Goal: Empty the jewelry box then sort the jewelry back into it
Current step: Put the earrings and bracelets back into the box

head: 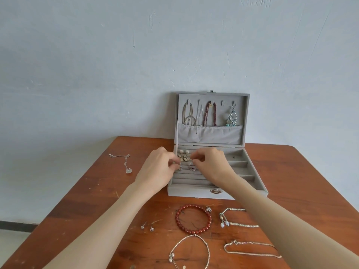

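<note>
The grey velvet jewelry box (194, 192) stands open on the wooden table, its lid upright against the wall. Necklaces (210, 113) and a dangling earring (231, 118) hang inside the lid. Pearl studs (184, 151) and other earrings (192, 168) sit in the left ring rolls. My left hand (158, 168) and my right hand (210, 164) both hover over those rolls, fingertips pinched close together at the earrings; what each pinches is too small to tell. A red bead bracelet (193, 218), two stud earrings (147, 226) and several chain bracelets (250, 248) lie in front of the box.
A thin silver necklace with a pale pendant (126, 164) lies at the table's left back. The right compartments of the box (238, 164) hold one small item. The table's left edge falls away to the floor.
</note>
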Tool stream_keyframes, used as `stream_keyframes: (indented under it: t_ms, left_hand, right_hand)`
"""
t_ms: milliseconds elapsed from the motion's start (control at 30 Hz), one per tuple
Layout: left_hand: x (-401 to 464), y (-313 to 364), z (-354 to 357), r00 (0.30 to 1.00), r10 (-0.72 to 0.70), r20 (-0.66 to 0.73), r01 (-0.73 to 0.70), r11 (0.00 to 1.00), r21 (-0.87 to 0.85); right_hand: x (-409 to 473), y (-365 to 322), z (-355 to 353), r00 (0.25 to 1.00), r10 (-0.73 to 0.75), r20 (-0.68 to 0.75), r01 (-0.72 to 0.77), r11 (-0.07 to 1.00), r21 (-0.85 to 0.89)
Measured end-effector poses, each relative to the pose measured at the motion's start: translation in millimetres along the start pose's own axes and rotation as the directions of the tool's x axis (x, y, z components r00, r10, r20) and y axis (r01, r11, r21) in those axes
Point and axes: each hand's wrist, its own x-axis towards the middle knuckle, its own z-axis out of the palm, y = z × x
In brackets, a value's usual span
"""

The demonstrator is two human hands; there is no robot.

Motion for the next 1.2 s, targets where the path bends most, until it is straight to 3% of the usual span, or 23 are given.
stream_keyframes:
  t_ms: [367,800,1200]
  left_hand:
    - [-4,0,6,0.998,0.055,-0.014,-0.054,0.995,0.084]
    - [-1,-2,11,0.994,0.092,-0.059,-0.086,0.992,0.091]
    - [-1,-3,8,0.999,0.016,0.038,-0.019,0.996,0.092]
  right_hand:
    - [-14,8,7,0.994,-0.106,-0.03,0.098,0.974,-0.203]
    - [-14,8,10,0.989,-0.137,0.051,0.146,0.949,-0.278]
    - [-14,7,10,0.989,-0.132,0.071,0.147,0.947,-0.287]
